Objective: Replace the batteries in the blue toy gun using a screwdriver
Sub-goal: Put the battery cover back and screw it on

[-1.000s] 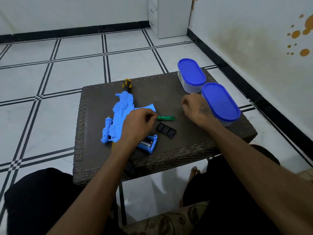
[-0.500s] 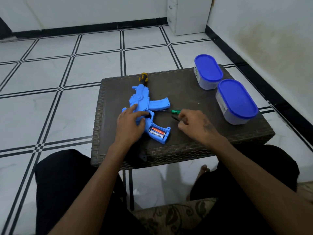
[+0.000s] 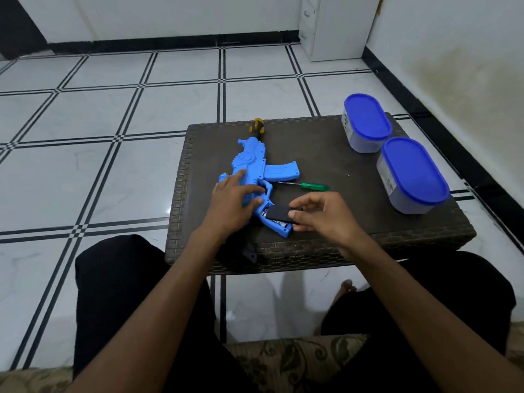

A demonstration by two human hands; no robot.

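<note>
Toy gun (image 3: 251, 168) under flat left hand (image 3: 232, 205), right-hand fingers (image 3: 304, 215) pinching black cover (image 3: 279, 214), batteries half hidden

Two oval blue-lidded plastic containers (image 3: 367, 123) (image 3: 412, 175) stand just beside each other on the dark woven-wicker table's (image 3: 326, 154) right side.

- Right side of the bench (image 3: 326, 143) is blocked by two blue-lidded tubs (image 3: 367, 123), one just behind the other, close together.
- Wide bare strip between the tubs and the blue toy gun (image 3: 252, 165), easy to reach through.
- Green screwdriver (image 3: 312, 186) lies across the near part of that strip.
- Both hands crowd the front edge; black cover (image 3: 279, 214) sits over the grip.
- Bench's left edge is tight beside the gun.
</note>
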